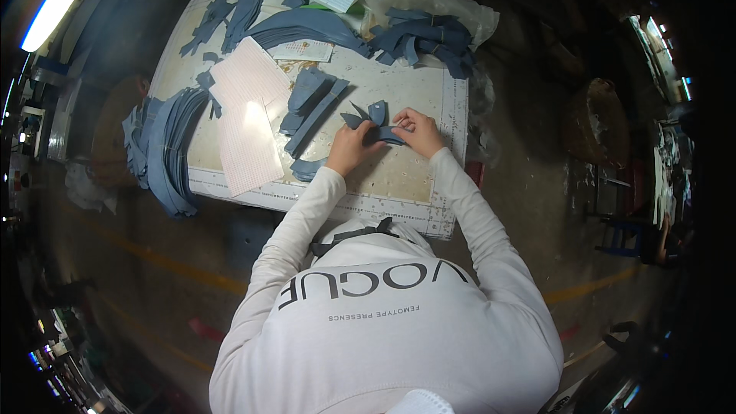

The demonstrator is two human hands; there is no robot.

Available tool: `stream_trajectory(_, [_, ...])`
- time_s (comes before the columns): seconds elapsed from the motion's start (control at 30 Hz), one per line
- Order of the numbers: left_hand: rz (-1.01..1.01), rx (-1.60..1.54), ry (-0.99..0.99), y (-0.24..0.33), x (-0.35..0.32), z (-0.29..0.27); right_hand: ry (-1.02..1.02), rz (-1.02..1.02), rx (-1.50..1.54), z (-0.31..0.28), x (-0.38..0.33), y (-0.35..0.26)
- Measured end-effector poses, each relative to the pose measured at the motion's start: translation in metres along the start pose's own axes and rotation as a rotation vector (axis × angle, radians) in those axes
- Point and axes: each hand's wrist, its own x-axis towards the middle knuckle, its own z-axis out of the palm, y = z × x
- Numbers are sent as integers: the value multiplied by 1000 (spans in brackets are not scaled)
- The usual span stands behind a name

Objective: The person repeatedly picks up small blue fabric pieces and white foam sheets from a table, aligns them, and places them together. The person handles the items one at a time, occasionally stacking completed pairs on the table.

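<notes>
Pinching curved blue-grey leather piece (381,134), both hands (349,147) (418,132)

Slate-blue cut pieces (373,124) in my hands; same blue stacks (165,149) at left. Pink gridded sheets (249,119). Beige mat (399,88), white ruled border. My sleeves (303,218) white.

Cut pieces (373,124) on cutting mat (406,176)

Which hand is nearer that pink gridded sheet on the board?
Left. The left hand grips the blue pieces just right of the pink gridded sheet; the right hand is farther right.
</notes>
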Motion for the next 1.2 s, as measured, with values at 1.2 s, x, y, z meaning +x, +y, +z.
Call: stream_trajectory(1.2, [-51,3,86,4,-1,7,379,113,443,32,42,16])
